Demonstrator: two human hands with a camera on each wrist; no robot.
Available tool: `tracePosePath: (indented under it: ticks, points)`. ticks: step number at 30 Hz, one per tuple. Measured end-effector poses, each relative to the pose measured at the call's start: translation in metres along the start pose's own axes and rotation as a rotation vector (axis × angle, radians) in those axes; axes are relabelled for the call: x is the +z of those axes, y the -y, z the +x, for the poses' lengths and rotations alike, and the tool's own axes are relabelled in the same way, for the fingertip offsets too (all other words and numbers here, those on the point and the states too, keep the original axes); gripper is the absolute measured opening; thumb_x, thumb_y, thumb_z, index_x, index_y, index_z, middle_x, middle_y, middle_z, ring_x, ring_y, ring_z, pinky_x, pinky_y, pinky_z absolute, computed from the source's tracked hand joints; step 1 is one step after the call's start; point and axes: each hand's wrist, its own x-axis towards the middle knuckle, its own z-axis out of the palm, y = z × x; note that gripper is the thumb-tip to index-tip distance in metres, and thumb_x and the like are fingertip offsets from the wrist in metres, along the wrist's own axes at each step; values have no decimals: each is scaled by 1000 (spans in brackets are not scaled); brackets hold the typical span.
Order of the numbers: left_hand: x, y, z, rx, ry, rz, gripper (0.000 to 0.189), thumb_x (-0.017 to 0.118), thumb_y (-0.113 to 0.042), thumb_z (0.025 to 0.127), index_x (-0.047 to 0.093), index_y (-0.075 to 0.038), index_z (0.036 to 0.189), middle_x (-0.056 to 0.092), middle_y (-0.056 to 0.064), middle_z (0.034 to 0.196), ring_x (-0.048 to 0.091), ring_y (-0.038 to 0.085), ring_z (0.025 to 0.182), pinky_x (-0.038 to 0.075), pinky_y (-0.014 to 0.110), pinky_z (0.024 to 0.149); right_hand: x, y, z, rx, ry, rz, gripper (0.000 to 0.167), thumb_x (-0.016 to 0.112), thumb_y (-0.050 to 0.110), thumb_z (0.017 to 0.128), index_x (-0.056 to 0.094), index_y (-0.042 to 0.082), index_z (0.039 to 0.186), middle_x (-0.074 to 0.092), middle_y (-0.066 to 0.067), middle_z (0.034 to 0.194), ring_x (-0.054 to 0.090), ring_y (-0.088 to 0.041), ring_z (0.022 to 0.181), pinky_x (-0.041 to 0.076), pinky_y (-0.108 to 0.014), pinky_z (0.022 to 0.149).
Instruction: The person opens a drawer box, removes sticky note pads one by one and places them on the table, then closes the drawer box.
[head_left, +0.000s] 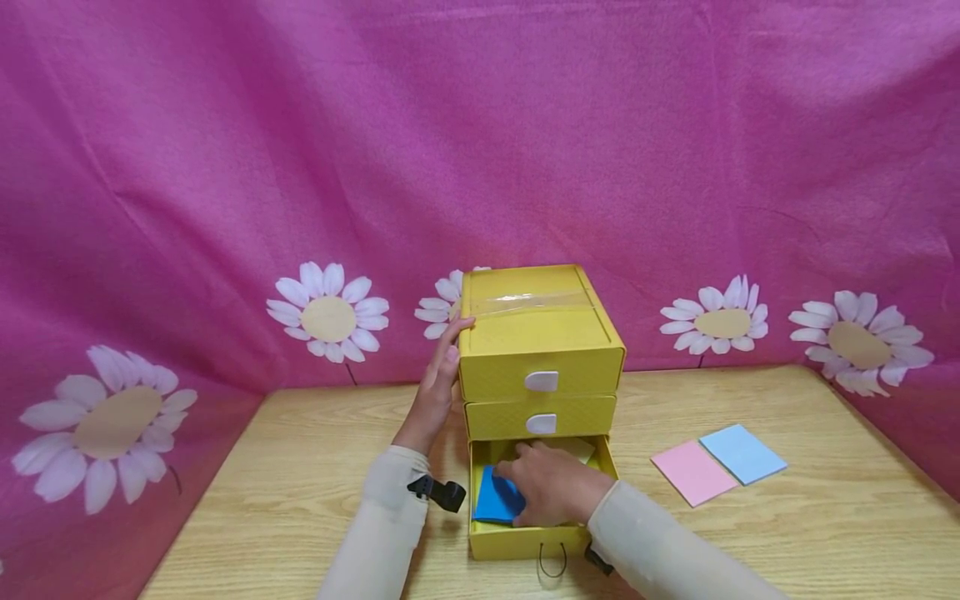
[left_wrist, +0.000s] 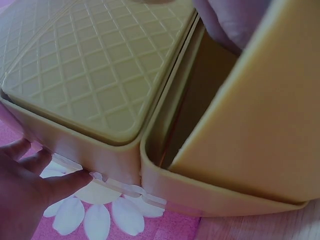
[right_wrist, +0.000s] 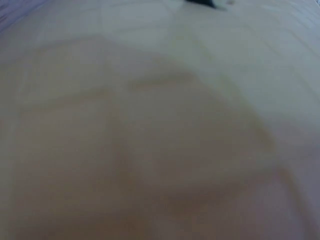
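A yellow drawer box (head_left: 542, 312) stands on the table with its bottom drawer (head_left: 525, 546) pulled out. My left hand (head_left: 435, 392) rests against the left side of the box, fingers extended; in the left wrist view its fingertips (left_wrist: 82, 177) touch the box's side. Inside the drawer, my right hand (head_left: 558, 483) holds a blue sticky-note pad (head_left: 495, 497) between thumb and fingers, palm down. Behind that hand a pale yellow piece (head_left: 582, 450) shows in the drawer, partly hidden. The right wrist view holds only a blurred patterned yellow surface (right_wrist: 160, 130) close up.
To the right of the box, a pink note pad (head_left: 694, 473) and a light blue note pad (head_left: 743, 454) lie on the wooden table (head_left: 315, 492). Two upper drawers with white tabs (head_left: 542, 382) are pushed in. A pink flowered cloth (head_left: 480, 150) hangs behind. A black cord loop (head_left: 553, 571) hangs at the drawer front.
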Motion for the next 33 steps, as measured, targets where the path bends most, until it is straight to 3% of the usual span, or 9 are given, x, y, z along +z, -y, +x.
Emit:
tracePosePath:
  ticks: [11,20,33]
  points:
    - [2,-5,-1,-7,-3,12,49,24,-20,101,29,-6,148,4,9,161,13,25,144,19,51,112,0,-4,-3,-2,7,94,56,80,42,73,66,17,121,62,-6,107,57,-18,88,51,-35,79]
    - [1,-5,-1,-11,-5,9,49,25,-22,102,29,-8,149,5,8,162,16,25,143,22,52,111,-9,-7,-8,21,25,163,54,77,39,75,65,18,123,63,-6,110,56,-17,91,51,-34,76]
    - [1,-5,-1,6,10,3,50,24,-20,101,27,-5,149,3,12,161,14,28,144,22,54,111,-20,-12,-23,21,-43,246,50,73,34,76,65,19,122,64,-1,104,53,-12,81,47,-29,69]
